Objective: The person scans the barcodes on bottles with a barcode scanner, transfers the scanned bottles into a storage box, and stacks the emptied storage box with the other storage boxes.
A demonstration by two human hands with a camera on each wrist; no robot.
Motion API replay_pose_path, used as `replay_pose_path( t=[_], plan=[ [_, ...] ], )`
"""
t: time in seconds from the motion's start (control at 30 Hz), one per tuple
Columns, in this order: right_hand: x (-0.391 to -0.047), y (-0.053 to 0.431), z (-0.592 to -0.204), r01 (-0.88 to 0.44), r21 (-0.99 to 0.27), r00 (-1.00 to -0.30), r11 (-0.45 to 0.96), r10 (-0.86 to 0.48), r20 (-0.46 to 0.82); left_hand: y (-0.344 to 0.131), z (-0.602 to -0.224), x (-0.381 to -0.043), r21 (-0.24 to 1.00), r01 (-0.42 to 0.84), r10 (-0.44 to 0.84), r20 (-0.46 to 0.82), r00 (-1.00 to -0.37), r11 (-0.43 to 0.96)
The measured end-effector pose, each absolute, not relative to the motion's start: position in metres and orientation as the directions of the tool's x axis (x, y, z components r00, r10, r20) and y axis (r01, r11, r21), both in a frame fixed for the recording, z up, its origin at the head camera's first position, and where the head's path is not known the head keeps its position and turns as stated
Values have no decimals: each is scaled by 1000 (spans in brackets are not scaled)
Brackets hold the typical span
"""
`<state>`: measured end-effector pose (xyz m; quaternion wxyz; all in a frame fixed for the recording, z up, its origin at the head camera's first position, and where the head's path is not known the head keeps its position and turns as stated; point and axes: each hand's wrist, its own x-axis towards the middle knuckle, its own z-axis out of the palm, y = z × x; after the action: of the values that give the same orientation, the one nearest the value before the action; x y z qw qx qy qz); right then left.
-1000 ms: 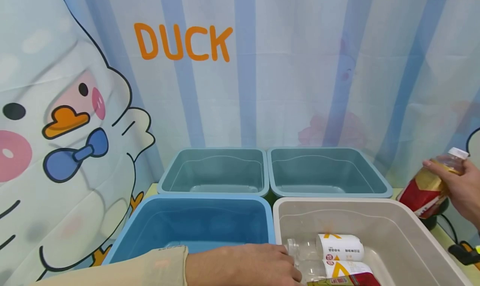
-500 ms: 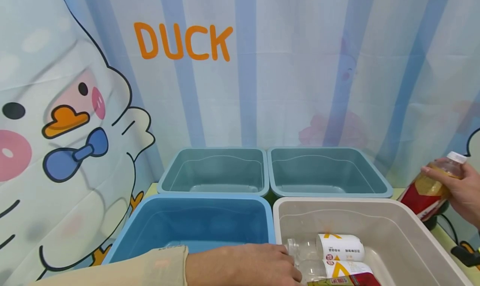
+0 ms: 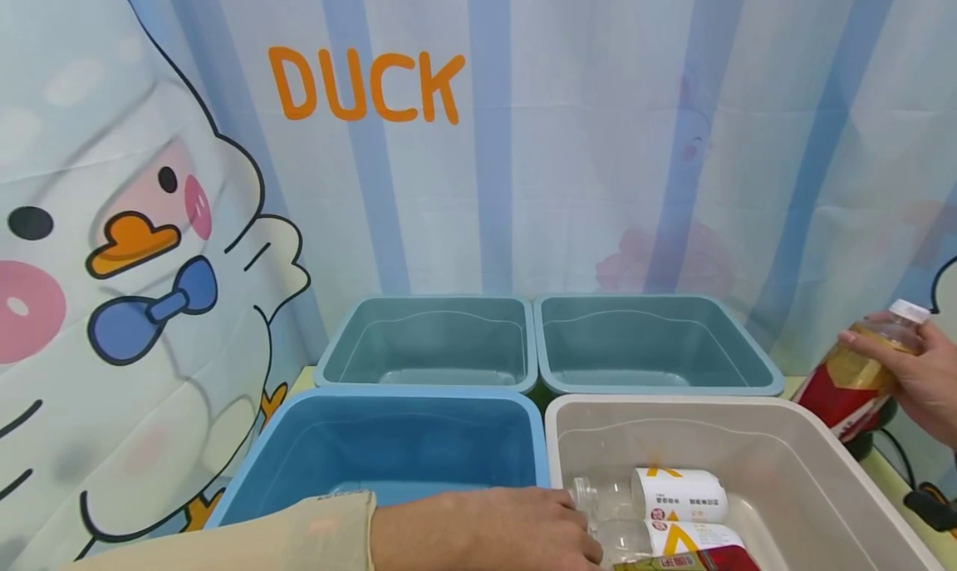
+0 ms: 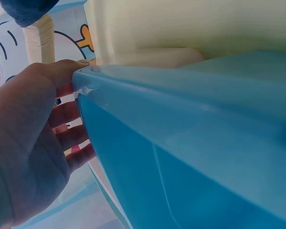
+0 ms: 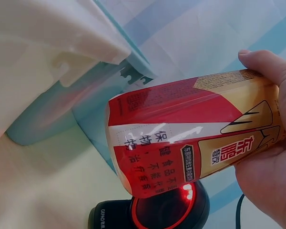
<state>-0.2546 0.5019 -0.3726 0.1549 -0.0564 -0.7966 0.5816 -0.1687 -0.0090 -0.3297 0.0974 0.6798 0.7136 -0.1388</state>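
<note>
The red-and-gold bottle [image 3: 860,371], judged slick and slightly yielding, was tilted beside the beige bin [image 3: 673,401], the right hand's [image 3: 923,376] fingers wrapped soundly around its upper body, the left hand's [image 4: 35,138] gripping the blue bin's [image 4: 181,90] rim

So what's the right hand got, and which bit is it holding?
The right hand holds a red-and-gold Dongpeng drink bottle by its upper part, below the white cap.
</note>
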Motion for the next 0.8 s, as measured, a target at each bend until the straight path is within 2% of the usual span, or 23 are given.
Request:
replay_pose_path(
  t=[0.2,0.57,0.8],
  plan=[
    [-254,501,-362,-106,-898,-937,428,259,234,-8,-331,-169,-74,997,941,-333,-54,31],
    [-257,487,-333,-111,-837,-908,536,288,305,-10,-329,-169,-34,998,944,-324,-57,49],
    [-260,468,-313,-129,-746,-898,654,242,367,-10,-329,-168,-42,998,945,-323,-48,36]
  ],
)
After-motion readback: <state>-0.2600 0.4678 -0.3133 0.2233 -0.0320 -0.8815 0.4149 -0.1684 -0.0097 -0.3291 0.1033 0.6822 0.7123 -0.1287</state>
